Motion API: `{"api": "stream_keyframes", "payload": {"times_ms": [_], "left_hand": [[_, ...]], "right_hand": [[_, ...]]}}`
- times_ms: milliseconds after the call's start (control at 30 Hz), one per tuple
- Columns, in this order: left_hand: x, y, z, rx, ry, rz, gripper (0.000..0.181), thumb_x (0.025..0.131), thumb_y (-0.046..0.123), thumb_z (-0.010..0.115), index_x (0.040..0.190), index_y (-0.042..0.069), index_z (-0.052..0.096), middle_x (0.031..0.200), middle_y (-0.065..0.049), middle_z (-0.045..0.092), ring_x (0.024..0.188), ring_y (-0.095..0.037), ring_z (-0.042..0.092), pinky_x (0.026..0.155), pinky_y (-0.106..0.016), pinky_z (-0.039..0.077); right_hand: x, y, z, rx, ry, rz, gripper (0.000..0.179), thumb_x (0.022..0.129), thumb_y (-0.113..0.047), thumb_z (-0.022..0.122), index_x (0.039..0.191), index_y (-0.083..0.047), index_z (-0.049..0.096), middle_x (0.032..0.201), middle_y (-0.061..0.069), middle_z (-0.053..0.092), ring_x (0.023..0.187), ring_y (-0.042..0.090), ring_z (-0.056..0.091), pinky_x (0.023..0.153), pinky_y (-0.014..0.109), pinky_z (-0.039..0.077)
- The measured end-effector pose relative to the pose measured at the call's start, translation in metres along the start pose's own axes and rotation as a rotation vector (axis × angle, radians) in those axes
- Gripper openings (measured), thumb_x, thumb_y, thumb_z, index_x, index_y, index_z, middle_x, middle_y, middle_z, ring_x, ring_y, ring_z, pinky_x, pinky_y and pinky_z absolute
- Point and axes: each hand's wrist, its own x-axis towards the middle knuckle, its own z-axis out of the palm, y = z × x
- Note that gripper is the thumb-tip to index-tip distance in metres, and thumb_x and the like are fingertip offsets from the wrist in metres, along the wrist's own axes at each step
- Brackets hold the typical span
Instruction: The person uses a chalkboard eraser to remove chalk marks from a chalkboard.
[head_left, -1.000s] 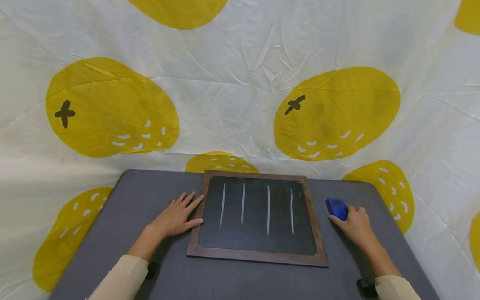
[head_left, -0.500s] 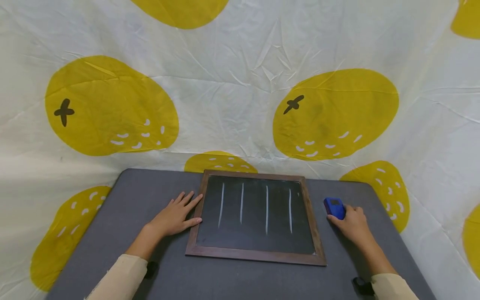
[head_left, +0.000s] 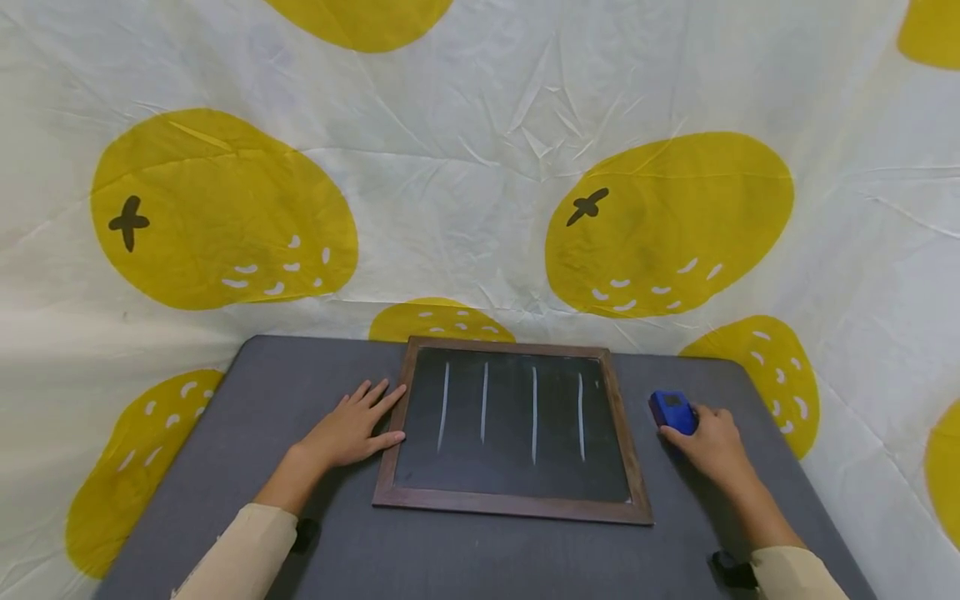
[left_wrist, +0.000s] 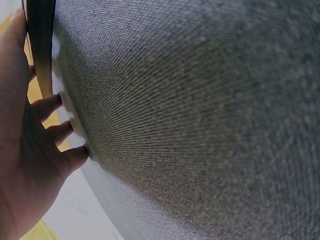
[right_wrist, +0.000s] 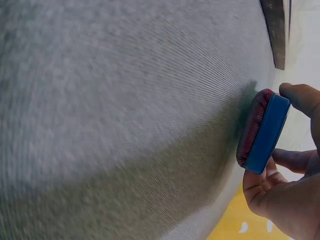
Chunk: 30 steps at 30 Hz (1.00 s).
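Observation:
A small chalkboard (head_left: 510, 479) in a brown wooden frame lies on the grey table, with several vertical white chalk lines drawn on it. My left hand (head_left: 348, 429) rests at the board's left side, fingers spread, with thumb and index fingertips on the frame. To the right of the board, my right hand (head_left: 712, 442) grips a blue chalkboard eraser (head_left: 673, 412) between thumb and fingers. In the right wrist view the eraser (right_wrist: 267, 132) shows a blue back and a dark reddish felt pad facing the tabletop.
The grey cloth-covered table (head_left: 480, 554) has rounded far corners. Behind it hangs a white curtain (head_left: 450, 208) printed with big yellow fruit shapes. A dark wrist strap (head_left: 731, 571) shows under the right sleeve.
The view shifts very slightly. Both hands, the chalkboard and the eraser keep essentially the same positions, and the right hand keeps its grip on the eraser.

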Motion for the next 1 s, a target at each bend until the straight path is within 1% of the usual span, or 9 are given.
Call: {"api": "stream_keyframes", "payload": {"times_ms": [167,300,500,600,667,800,1000], "left_hand": [[0.001,0.002,-0.001,-0.006,-0.008,-0.006,0.082,0.1,0.061,0.058,0.165,0.02,0.03,0.166,-0.024,0.03,0.151,-0.056,0.025,0.113,-0.077,0.027],[0.002,0.003,-0.001,0.002,-0.017,-0.013,0.082,0.1,0.061,0.057,0.166,0.022,0.028,0.168,-0.022,0.029,0.153,-0.054,0.024,0.114,-0.076,0.027],[0.002,0.003,0.0,0.019,-0.013,-0.011,0.081,0.1,0.061,0.056,0.165,0.021,0.029,0.167,-0.022,0.03,0.152,-0.053,0.025,0.114,-0.075,0.028],[0.002,0.003,-0.001,0.024,-0.005,-0.002,0.081,0.1,0.062,0.056,0.165,0.019,0.03,0.166,-0.024,0.031,0.151,-0.055,0.027,0.113,-0.076,0.029],[0.002,0.004,-0.001,0.024,-0.01,-0.009,0.082,0.1,0.062,0.056,0.165,0.02,0.029,0.167,-0.023,0.03,0.152,-0.054,0.026,0.114,-0.075,0.029],[0.002,0.003,0.0,0.03,-0.012,-0.015,0.082,0.1,0.062,0.056,0.166,0.022,0.028,0.168,-0.021,0.029,0.153,-0.053,0.025,0.115,-0.075,0.028],[0.0,0.004,-0.002,0.035,-0.02,-0.018,0.082,0.1,0.061,0.057,0.166,0.022,0.028,0.167,-0.022,0.03,0.152,-0.053,0.025,0.115,-0.074,0.028]], "right_hand": [[-0.002,-0.004,-0.009,-0.011,0.005,-0.028,0.081,0.094,-0.035,0.074,0.138,0.026,0.043,0.118,0.047,0.045,0.098,0.054,0.052,0.077,0.064,0.051],[-0.003,-0.009,-0.014,-0.006,0.017,-0.068,0.081,0.093,-0.034,0.076,0.139,0.025,0.043,0.119,0.047,0.046,0.098,0.053,0.053,0.076,0.063,0.052],[-0.001,-0.022,-0.021,0.006,-0.001,-0.125,0.081,0.093,-0.033,0.077,0.14,0.023,0.044,0.122,0.046,0.045,0.098,0.053,0.055,0.072,0.059,0.055],[0.0,-0.03,-0.024,-0.001,-0.008,-0.158,0.079,0.092,-0.031,0.078,0.141,0.022,0.044,0.125,0.047,0.044,0.1,0.055,0.055,0.073,0.06,0.055],[0.001,-0.035,-0.025,-0.008,-0.009,-0.185,0.078,0.092,-0.029,0.078,0.141,0.022,0.045,0.125,0.047,0.044,0.101,0.055,0.055,0.074,0.061,0.054],[0.001,-0.046,-0.023,-0.01,-0.013,-0.254,0.074,0.091,-0.024,0.079,0.14,0.02,0.047,0.123,0.044,0.047,0.101,0.054,0.056,0.076,0.062,0.054],[-0.001,-0.063,-0.014,-0.002,-0.037,-0.362,0.069,0.091,-0.022,0.08,0.141,0.016,0.051,0.119,0.036,0.052,0.1,0.047,0.056,0.075,0.055,0.054]]}}
